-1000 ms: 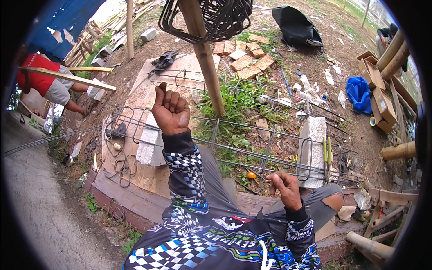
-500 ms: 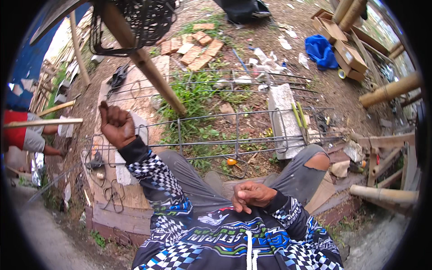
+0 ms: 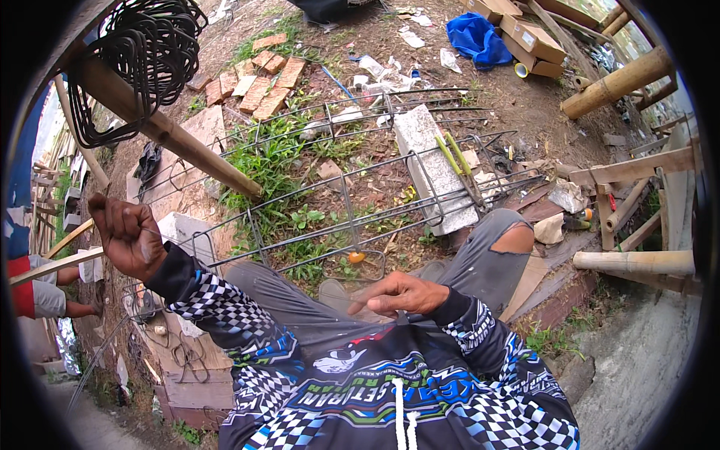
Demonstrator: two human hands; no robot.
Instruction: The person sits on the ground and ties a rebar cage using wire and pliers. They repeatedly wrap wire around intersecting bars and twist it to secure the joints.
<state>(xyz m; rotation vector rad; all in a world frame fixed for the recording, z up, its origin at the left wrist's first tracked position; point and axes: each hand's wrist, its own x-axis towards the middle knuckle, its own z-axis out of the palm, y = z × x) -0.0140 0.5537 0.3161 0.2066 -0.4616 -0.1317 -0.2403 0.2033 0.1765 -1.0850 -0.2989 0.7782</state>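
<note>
My left hand [image 3: 129,234] is raised in a fist beyond the near left end of a rebar cage [image 3: 349,221]. A faint thin line shows beside the fist, but what it grips is too small to make out. Over my lap, my right hand [image 3: 405,294] has its fingers stretched toward the left, and nothing plainly shows in them. The cage of long bars and bent stirrups rests across a white block [image 3: 431,165] on the right and another pale block [image 3: 184,229] on the left. Pincers with yellow-green handles [image 3: 454,156] lean on the right block. A small orange object [image 3: 355,256] lies by the near bar.
A bamboo post [image 3: 202,157] slants over the cage, with a bundle of black stirrups [image 3: 142,60] hanging at its upper part. Bricks [image 3: 270,97], a blue cloth [image 3: 476,41] and cardboard boxes [image 3: 532,45] lie farther off. Another person [image 3: 49,289] is low at the left edge.
The view has turned, shifting the scene leftward. My left fist has moved outward to the left. My right hand's fingers have gone from curled to stretched out.
</note>
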